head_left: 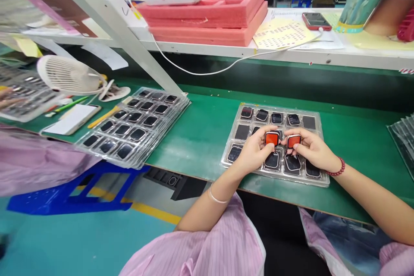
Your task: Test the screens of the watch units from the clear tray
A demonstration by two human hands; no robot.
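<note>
Between thumb and fingers, my left hand (257,148) grips a square smartwatch (271,138) with a lit orange-red screen. A second smartwatch (294,141), its screen also orange-red, is pinched in my right hand (310,148). The two watches are held side by side, a small gap apart, above a clear plastic tray (233,133). Dark-screened watch faces sit in the tray's compartments, among them one watch (293,119) in the back row and another (272,159) in front. My hands and forearms hide part of the middle row.
To the left, stacked clear trays (134,127) hold several dark watches. A white fan (69,75) and a phone-like white slab (71,119) lie beyond them. Another person's hand (8,98) is at far left. A white cable (207,73) droops below the shelf (233,49), which carries red foam trays (207,15).
</note>
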